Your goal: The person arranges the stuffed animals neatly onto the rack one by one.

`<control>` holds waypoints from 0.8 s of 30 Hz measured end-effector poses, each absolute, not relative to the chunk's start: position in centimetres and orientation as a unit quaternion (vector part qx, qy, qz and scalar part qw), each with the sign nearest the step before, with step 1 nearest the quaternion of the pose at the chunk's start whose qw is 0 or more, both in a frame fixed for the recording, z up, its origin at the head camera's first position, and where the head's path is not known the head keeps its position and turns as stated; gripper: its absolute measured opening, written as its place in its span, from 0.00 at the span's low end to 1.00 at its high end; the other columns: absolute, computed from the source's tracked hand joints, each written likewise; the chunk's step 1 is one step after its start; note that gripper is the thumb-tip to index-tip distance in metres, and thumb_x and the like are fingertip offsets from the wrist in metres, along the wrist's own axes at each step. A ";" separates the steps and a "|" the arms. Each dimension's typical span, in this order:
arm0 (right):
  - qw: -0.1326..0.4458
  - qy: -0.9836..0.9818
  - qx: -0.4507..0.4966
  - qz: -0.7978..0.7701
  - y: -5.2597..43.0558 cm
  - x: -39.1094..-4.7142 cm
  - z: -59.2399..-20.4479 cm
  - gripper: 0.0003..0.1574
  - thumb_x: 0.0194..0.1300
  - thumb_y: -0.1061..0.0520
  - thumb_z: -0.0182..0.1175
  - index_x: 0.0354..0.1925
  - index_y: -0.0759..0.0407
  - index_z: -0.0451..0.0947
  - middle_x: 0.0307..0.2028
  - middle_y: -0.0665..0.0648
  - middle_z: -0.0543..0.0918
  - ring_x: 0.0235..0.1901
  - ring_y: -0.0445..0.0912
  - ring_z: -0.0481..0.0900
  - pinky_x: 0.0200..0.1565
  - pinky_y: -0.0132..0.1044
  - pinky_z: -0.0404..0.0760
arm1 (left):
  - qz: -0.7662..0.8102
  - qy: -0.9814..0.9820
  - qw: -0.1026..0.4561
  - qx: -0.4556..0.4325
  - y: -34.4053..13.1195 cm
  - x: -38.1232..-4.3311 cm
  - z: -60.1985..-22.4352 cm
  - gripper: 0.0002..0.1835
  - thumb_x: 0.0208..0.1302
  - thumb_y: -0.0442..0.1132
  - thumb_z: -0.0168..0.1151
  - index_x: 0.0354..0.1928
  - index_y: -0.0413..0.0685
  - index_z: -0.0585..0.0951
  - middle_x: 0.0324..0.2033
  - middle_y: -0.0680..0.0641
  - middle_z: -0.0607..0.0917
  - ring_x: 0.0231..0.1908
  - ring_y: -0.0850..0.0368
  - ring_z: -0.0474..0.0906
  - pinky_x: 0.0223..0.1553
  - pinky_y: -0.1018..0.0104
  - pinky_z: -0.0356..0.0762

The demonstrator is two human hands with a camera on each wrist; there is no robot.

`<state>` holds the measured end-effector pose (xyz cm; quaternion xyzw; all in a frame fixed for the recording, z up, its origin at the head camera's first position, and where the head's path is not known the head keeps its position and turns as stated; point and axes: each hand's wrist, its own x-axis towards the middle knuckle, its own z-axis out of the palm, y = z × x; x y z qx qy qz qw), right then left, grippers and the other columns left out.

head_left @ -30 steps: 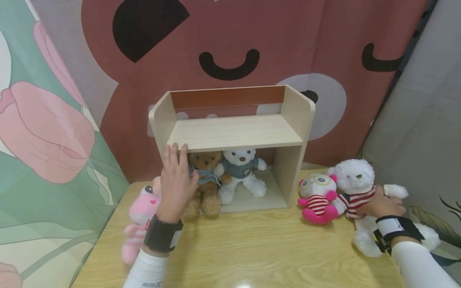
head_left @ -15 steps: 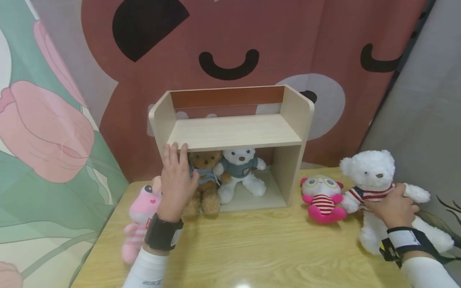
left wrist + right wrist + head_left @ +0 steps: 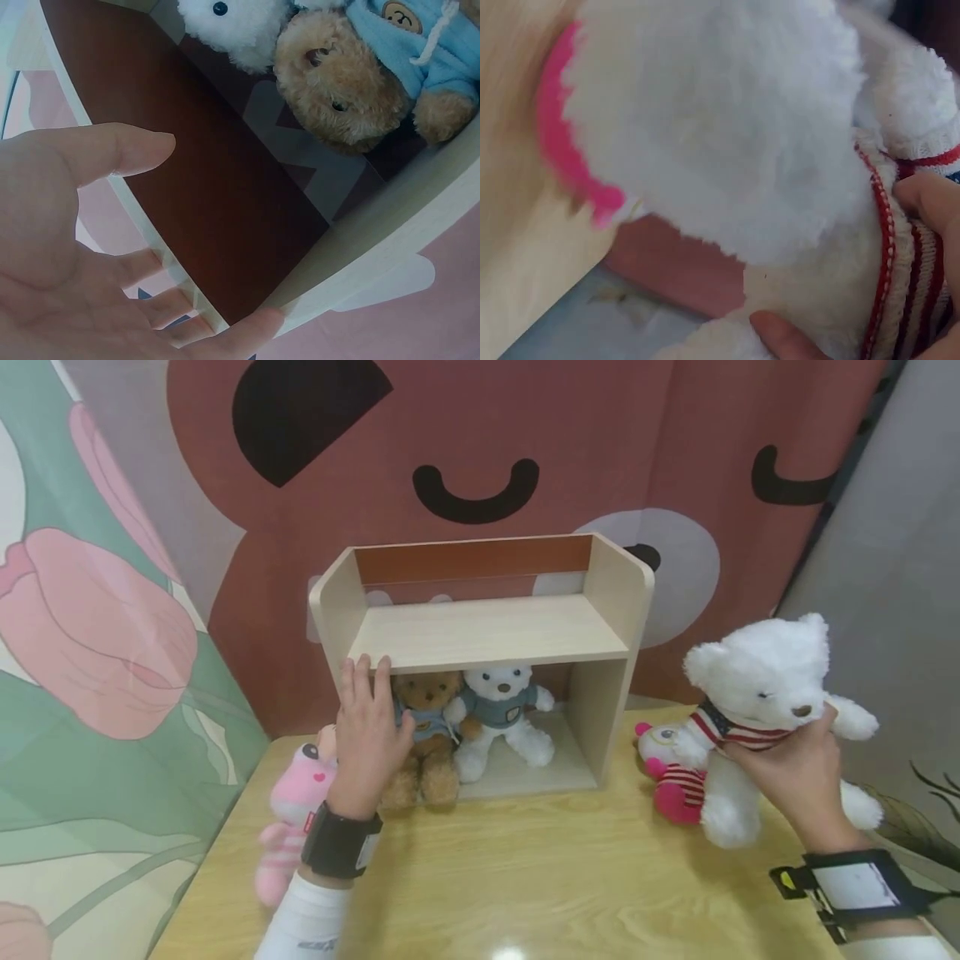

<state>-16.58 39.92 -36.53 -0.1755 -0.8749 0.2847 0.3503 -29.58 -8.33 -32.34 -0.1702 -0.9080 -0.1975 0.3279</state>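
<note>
Soft white bear (image 3: pixel 765 664), in our grip

We judge it light and squashy, best gripped round its striped sweater (image 3: pixel 750 737), as our right hand (image 3: pixel 798 772) does above the surface (image 3: pixel 540 868); our left hand (image 3: pixel 369 743), outstretched, touches the shelf (image 3: pixel 487 631)

Nothing I can actually read from here. The left sleeve (image 3: pixel 307 910) carries grey lettering (image 3: pixel 317 946), too blurred to make out; the pink toy (image 3: pixel 291 802) at the left has a tiny red tag (image 3: pixel 310 821), and the teal-shirted bear (image 3: pixel 497 710) inside the shelf (image 3: pixel 487 631) a patch (image 3: pixel 513 714), both too small to decipher.
</note>
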 end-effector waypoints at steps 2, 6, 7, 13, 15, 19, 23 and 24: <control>0.364 -0.875 -0.128 0.294 38.1 -16.7 -36.0 0.66 0.43 0.51 0.80 0.69 0.68 0.53 0.53 0.77 0.72 0.51 0.71 0.72 0.44 0.66 0.68 | -0.199 -0.908 0.328 -0.171 -8.3 -29.6 -32.2 0.42 0.56 0.35 0.70 0.71 0.34 0.63 0.71 0.29 0.59 0.74 0.30 0.47 0.51 0.35 0.77; 0.374 -0.879 -0.047 0.292 34.2 -17.4 -35.9 0.53 0.40 0.54 0.81 0.61 0.67 0.67 0.52 0.70 0.78 0.52 0.63 0.75 0.47 0.61 0.69 | -0.200 -0.909 0.324 -0.171 -8.2 -29.5 -32.0 0.41 0.57 0.36 0.69 0.71 0.34 0.62 0.71 0.28 0.58 0.74 0.30 0.46 0.53 0.35 0.76; 0.367 -0.882 -0.036 0.293 33.1 -17.5 -36.1 0.51 0.41 0.54 0.81 0.60 0.67 0.68 0.51 0.69 0.79 0.52 0.62 0.75 0.47 0.60 0.70 | -0.200 -0.910 0.322 -0.170 -8.3 -29.5 -32.0 0.41 0.57 0.36 0.69 0.71 0.34 0.62 0.71 0.28 0.58 0.74 0.30 0.46 0.53 0.35 0.76; 0.325 -0.880 -0.002 0.346 26.6 -19.5 -38.2 0.43 0.43 0.54 0.79 0.55 0.65 0.72 0.47 0.64 0.83 0.48 0.55 0.79 0.47 0.52 0.76 | -0.187 -0.919 0.309 -0.157 -8.6 -29.4 -32.1 0.43 0.57 0.36 0.69 0.72 0.34 0.61 0.72 0.28 0.56 0.74 0.30 0.44 0.54 0.35 0.75; 0.311 -0.872 0.019 0.378 24.9 -20.5 -39.2 0.42 0.43 0.57 0.79 0.55 0.63 0.72 0.47 0.62 0.83 0.49 0.53 0.80 0.50 0.50 0.76 | -0.187 -0.922 0.301 -0.154 -8.6 -29.5 -32.1 0.43 0.57 0.37 0.68 0.73 0.34 0.60 0.72 0.28 0.55 0.75 0.30 0.43 0.56 0.35 0.73; 0.301 -0.861 0.048 0.408 22.4 -22.4 -41.1 0.42 0.43 0.59 0.78 0.56 0.61 0.73 0.49 0.60 0.83 0.50 0.52 0.80 0.52 0.51 0.77 | -0.190 -0.917 0.311 -0.161 -7.9 -29.0 -32.0 0.43 0.57 0.38 0.68 0.72 0.31 0.60 0.72 0.26 0.54 0.73 0.27 0.44 0.65 0.33 0.63; 0.324 -0.859 0.052 0.392 21.0 -24.6 -42.3 0.41 0.45 0.56 0.78 0.56 0.63 0.72 0.49 0.63 0.82 0.51 0.56 0.79 0.53 0.54 0.76 | -0.218 -0.886 0.354 -0.204 -5.9 -27.4 -32.1 0.28 0.57 0.35 0.68 0.59 0.30 0.74 0.61 0.27 0.67 0.64 0.29 0.61 0.63 0.40 0.66; 0.329 -0.859 0.053 0.389 20.8 -25.2 -42.5 0.41 0.45 0.56 0.78 0.56 0.63 0.71 0.50 0.63 0.81 0.52 0.56 0.78 0.54 0.54 0.75 | -0.220 -0.882 0.354 -0.219 -5.3 -27.0 -32.3 0.24 0.57 0.35 0.68 0.54 0.31 0.77 0.57 0.29 0.71 0.60 0.31 0.65 0.59 0.42 0.70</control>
